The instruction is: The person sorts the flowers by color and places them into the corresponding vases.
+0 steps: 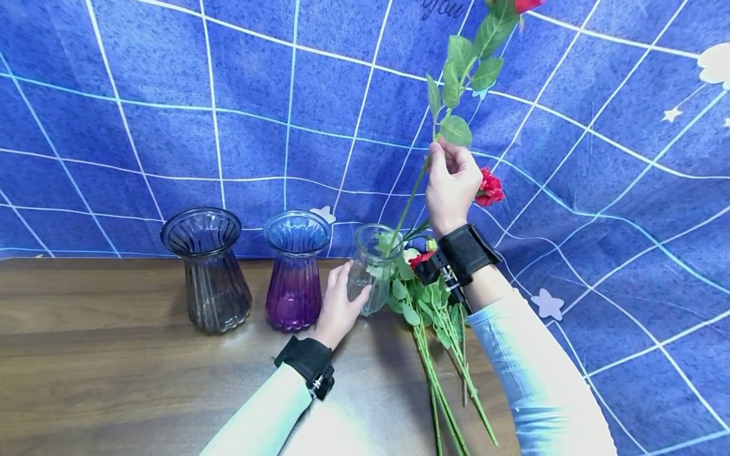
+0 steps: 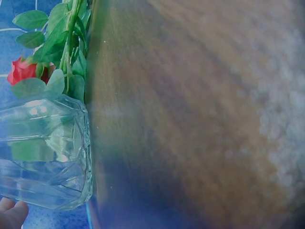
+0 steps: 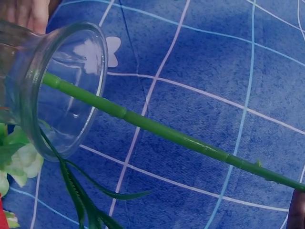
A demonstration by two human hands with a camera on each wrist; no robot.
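My right hand (image 1: 453, 190) pinches the green stem (image 1: 413, 197) of a tall rose above a clear glass vase (image 1: 376, 297). Leaves rise over the fingers, and the red bloom (image 1: 527, 5) is cut off by the head view's top edge. In the right wrist view the stem (image 3: 167, 132) slants through the vase's round mouth; its end is inside. My left hand (image 1: 338, 307) holds the vase's left side, thumb toward the front. Fingertips (image 2: 16, 212) touch the glass in the left wrist view.
A purple-blue vase (image 1: 293, 285) and a grey vase (image 1: 217, 291) stand to the left on the wooden table (image 1: 114, 380). Several flowers with green stems (image 1: 430, 361) lie right of the clear vase. A red carnation (image 1: 489, 187) shows behind the right hand. Blue cloth (image 1: 251, 126) hangs behind.
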